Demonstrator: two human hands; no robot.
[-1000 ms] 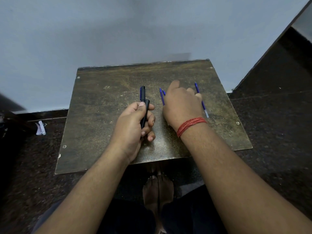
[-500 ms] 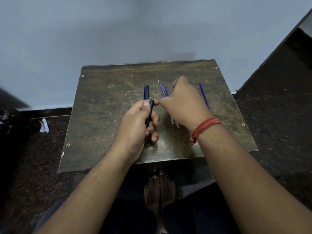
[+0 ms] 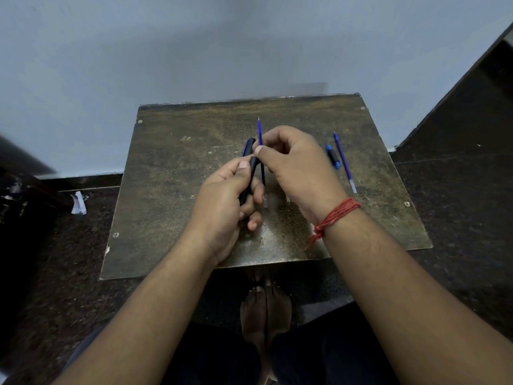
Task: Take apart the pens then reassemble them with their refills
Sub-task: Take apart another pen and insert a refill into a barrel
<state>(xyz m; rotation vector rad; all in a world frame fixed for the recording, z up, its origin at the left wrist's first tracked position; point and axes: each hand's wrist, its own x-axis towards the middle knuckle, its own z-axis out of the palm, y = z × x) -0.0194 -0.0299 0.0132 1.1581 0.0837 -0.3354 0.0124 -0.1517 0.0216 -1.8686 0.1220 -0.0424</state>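
Observation:
My left hand [image 3: 222, 195] grips a black pen barrel [image 3: 251, 168] over the middle of the small brown table [image 3: 177, 173]. My right hand [image 3: 297, 168] pinches a blue refill [image 3: 259, 132] between thumb and fingers; the refill stands nearly upright right beside the barrel, its tip pointing away from me. Another blue refill [image 3: 344, 162] lies on the table at the right, with a short blue pen piece [image 3: 332, 156] next to it. The pale end of one more refill [image 3: 288, 198] shows under my right hand.
The table stands against a pale wall, on a dark floor. A crumpled white scrap [image 3: 78, 202] lies on the floor at the left. My bare feet [image 3: 265, 309] show below the table's near edge. A dark wall or door runs along the right.
My right hand has picked a blue refill off the table and brought it up beside the black barrel in my left hand. The blue pen piece at the right is now uncovered.

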